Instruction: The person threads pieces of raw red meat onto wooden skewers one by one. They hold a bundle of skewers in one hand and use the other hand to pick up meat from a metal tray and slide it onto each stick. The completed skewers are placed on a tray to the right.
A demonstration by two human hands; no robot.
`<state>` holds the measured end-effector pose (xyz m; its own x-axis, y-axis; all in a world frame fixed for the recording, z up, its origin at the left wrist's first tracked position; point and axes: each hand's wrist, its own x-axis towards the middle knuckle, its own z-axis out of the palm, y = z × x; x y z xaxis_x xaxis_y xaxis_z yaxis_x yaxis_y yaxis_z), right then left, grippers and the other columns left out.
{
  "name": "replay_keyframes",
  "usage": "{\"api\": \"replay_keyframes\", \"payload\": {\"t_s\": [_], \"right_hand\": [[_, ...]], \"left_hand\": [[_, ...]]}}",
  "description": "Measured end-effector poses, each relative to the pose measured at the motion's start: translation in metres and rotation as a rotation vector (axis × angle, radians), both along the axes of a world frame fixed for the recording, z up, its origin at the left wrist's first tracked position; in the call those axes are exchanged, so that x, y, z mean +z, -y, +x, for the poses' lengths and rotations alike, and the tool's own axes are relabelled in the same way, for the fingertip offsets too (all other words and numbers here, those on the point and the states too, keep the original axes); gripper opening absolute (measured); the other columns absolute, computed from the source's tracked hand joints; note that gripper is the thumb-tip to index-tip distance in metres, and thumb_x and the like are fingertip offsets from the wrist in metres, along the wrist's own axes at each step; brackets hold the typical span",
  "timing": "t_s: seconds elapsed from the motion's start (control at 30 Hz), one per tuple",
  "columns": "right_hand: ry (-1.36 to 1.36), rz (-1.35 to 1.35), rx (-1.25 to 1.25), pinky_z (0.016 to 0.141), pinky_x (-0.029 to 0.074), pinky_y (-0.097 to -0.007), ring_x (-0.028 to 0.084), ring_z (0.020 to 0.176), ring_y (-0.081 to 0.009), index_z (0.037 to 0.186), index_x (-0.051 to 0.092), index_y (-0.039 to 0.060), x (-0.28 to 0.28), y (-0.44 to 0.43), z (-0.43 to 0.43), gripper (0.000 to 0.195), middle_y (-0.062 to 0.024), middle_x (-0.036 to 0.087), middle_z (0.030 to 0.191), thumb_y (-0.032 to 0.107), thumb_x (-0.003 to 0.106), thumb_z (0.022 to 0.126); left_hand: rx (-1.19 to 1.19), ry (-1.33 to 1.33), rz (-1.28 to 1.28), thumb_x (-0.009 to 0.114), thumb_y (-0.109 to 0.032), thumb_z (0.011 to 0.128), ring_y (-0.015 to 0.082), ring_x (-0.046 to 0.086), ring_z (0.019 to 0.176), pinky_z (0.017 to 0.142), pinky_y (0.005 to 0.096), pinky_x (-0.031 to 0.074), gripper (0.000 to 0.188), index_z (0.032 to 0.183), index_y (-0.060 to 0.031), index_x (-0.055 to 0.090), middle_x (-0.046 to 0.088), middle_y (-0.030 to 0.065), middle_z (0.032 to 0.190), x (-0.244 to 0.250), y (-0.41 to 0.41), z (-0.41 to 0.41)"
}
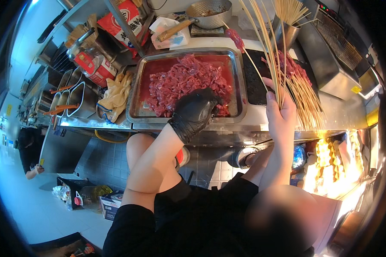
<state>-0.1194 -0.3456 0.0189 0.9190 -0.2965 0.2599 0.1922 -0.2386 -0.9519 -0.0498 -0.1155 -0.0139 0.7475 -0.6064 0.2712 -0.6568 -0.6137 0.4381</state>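
Note:
My left hand (194,110), in a black glove, rests at the near edge of a pile of raw sliced red meat (186,83). Its fingertips are partly hidden, with meat pieces beside them. The pile lies in red liquid in a rectangular metal tray (133,99). Bare, my right hand (281,106) grips a bundle of bamboo skewers (270,48) just right of the tray. One skewer in that hand slants left and carries a lump of meat (235,39) near its upper end. Behind the hand, many meat-loaded skewers (304,102) lie on a black board (255,86).
A hammered metal pan (209,14) with a wooden handle and a metal cup (288,32) of skewers stand behind. Yellowish work gloves (117,91) and a red-labelled bottle (98,69) sit left. A fryer basket (336,41) is at right. Another person (30,151) is far left.

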Motion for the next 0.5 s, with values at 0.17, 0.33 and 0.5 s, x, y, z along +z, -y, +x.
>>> {"api": "replay_keyframes", "payload": {"t_s": [0.17,0.33,0.5], "right_hand": [[-0.003,-0.009,0.004,0.093,0.043,-0.0267,0.059,0.103,-0.0117,0.122,0.064,0.0025,0.001,0.000,-0.002,0.029,-0.0085,0.068,0.112,0.002,0.051,0.096],[-0.023,-0.030,-0.004,0.092,0.043,-0.0258,0.060,0.102,-0.0114,0.122,0.064,0.0027,0.003,0.000,-0.003,0.029,-0.0082,0.068,0.110,0.002,0.052,0.096],[-0.056,-0.028,0.002,0.093,0.043,-0.0265,0.060,0.103,-0.0121,0.122,0.064,0.0027,0.004,-0.001,-0.003,0.029,-0.0085,0.068,0.111,0.003,0.052,0.096]], "left_hand": [[0.103,-0.179,-0.354,0.071,-0.016,0.087,0.0217,0.066,0.083,0.075,0.0346,0.052,0.023,0.106,-0.0040,0.069,0.069,0.0126,0.091,0.001,-0.003,0.016],[0.240,-0.236,-0.553,0.071,-0.016,0.089,0.0158,0.065,0.081,0.072,0.0292,0.053,0.020,0.101,-0.0004,0.068,0.071,0.0098,0.092,0.022,-0.019,0.023],[0.193,-0.532,-0.878,0.068,-0.011,0.091,0.0103,0.062,0.084,0.077,0.0256,0.051,0.018,0.106,-0.0007,0.068,0.070,0.0049,0.095,0.019,-0.038,0.035]]}}
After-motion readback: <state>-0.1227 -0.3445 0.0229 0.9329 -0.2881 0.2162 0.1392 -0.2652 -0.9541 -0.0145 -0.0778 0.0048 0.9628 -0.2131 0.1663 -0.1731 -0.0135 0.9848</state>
